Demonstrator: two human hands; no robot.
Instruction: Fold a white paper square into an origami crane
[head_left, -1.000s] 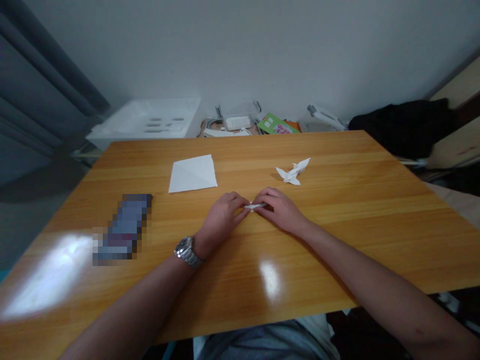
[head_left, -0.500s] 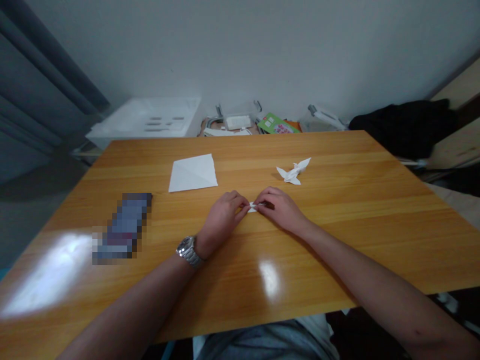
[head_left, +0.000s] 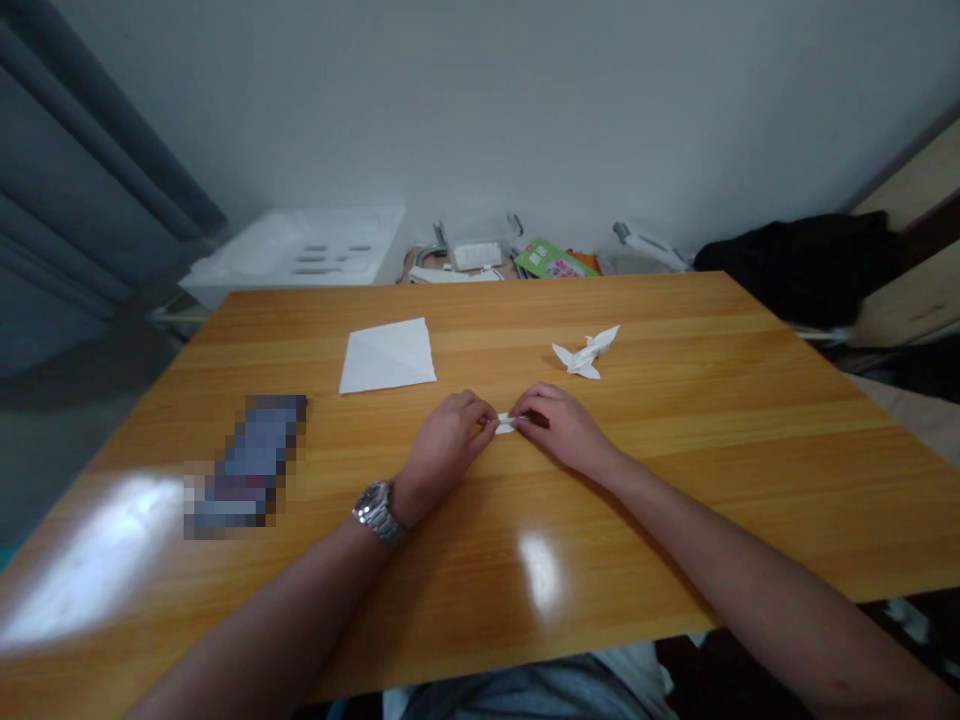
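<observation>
A small folded white paper point(head_left: 505, 424) lies at the middle of the wooden table, mostly covered by my fingers. My left hand point(head_left: 452, 437), with a metal watch point(head_left: 377, 510) at its wrist, pinches the paper's left end between thumb and fingers. On the other side, my right hand point(head_left: 559, 425) pinches its right end. Beyond my right hand rests a folded white paper figure with pointed, wing-like ends point(head_left: 587, 354). A flat sheet of white paper point(head_left: 388, 356) with a diagonal crease lies beyond my left hand.
A blurred-out dark phone-like object point(head_left: 251, 460) lies at the table's left. Past the far edge of the table point(head_left: 660, 520) stand a white plastic tray point(head_left: 300, 250) and a green booklet point(head_left: 553, 259). Black cloth point(head_left: 802, 265) is heaped at the right.
The whole view has shifted slightly, so things sit a little lower. My fingers have moved slightly on the small paper, and both hands still pinch it.
</observation>
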